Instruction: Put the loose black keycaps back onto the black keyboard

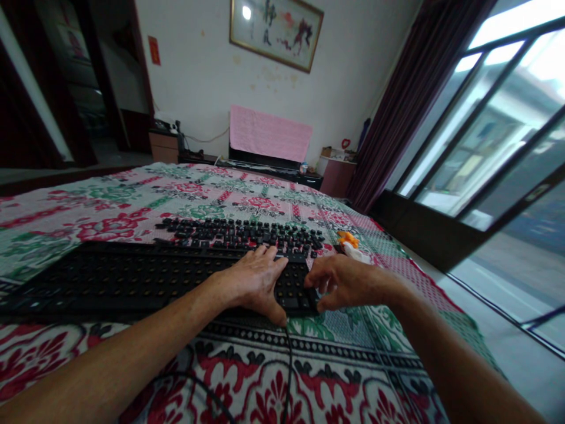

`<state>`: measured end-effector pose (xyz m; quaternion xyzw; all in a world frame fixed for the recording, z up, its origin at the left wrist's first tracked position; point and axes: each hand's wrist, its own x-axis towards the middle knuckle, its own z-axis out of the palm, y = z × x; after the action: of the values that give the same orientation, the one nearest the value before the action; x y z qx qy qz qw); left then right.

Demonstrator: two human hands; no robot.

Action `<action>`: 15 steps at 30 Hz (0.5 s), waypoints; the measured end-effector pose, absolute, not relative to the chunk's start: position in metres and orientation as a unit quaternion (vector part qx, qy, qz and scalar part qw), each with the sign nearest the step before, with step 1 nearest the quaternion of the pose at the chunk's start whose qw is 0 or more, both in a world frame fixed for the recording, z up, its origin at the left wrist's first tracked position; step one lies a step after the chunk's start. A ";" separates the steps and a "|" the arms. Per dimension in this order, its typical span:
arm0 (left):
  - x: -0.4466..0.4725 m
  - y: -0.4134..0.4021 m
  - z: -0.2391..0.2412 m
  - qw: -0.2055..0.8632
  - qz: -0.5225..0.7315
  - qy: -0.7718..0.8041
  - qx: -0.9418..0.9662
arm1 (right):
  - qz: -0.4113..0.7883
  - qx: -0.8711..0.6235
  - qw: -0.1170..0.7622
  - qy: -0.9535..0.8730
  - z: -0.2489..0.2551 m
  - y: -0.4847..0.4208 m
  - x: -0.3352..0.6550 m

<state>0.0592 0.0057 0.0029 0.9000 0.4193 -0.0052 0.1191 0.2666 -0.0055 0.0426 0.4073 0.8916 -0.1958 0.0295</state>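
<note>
Lying flat, the keyboard (pixel 145 277) is partly covered by the spread left hand (pixel 258 281). Whether its right end is gripped by the curled right hand (pixel 339 280) cannot be told.

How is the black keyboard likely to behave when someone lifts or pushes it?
The black keyboard would probably stay stiff, since its long body lies flat and straight. Being broad and low, it seems unlikely to roll. Pushed forward, it might scatter the loose keycaps lying just beyond its far edge on the patterned cloth.
</note>
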 end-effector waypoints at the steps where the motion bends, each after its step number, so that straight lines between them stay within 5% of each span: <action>1: 0.059 0.006 0.002 0.117 -0.004 0.419 0.900 | -0.194 0.408 0.031 0.892 0.042 -0.006 0.267; 15: 0.060 0.006 0.001 0.114 -0.006 0.423 0.899 | -0.183 0.450 0.034 0.874 0.037 -0.006 0.264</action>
<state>0.0599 0.0060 0.0011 0.8988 0.4233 -0.0060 0.1138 0.2641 -0.0056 0.0373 0.4498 0.8735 -0.1829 0.0340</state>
